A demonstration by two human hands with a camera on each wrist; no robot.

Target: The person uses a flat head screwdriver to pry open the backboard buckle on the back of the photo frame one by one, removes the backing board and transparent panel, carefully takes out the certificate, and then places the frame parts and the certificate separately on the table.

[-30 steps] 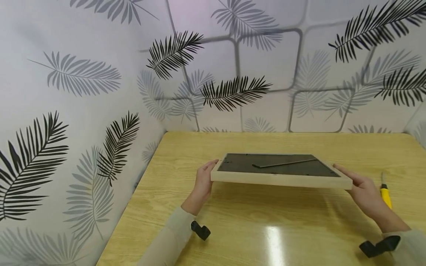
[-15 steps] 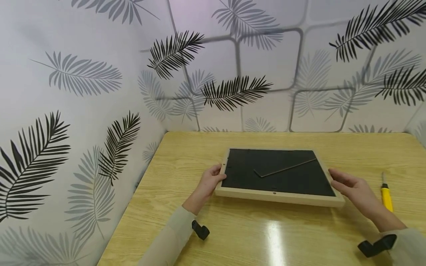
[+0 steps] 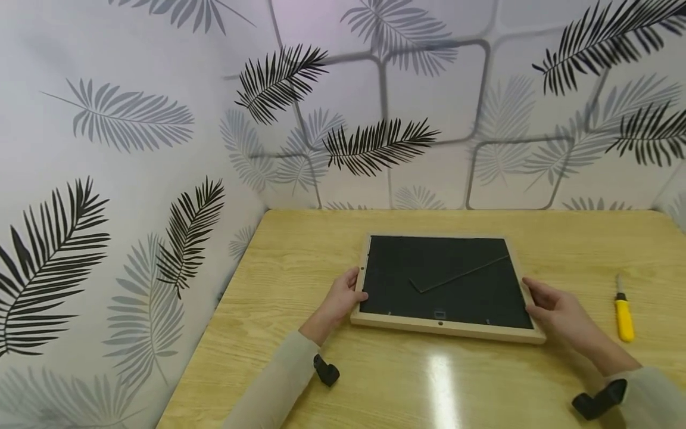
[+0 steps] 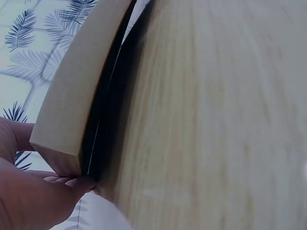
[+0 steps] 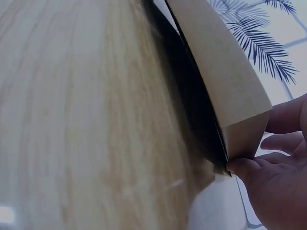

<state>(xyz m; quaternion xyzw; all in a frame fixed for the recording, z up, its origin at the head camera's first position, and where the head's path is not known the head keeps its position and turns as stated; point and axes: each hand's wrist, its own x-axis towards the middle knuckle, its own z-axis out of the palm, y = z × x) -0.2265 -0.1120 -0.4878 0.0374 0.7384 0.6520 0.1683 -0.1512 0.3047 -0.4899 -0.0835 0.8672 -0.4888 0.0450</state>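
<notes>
Head view, frame: I see the pale-edged frame [image 3: 445, 277] black side up over the table [image 3: 300, 250], between both hands.
Head view, left hand: the left hand [image 3: 339, 300] grips the frame's left edge, thumb on top.
Head view, right hand: the right hand [image 3: 564, 319] grips the opposite edge.
Head view, yellow-handled tool: the yellow-handled tool [image 3: 624, 316] lies apart, beyond the right hand.
Left wrist view, corner: I see fingers curled round it; whether the dark strip below is gap or shadow, I can't tell.
Right wrist view, corner: fingers and thumb clasp it likewise.
</notes>
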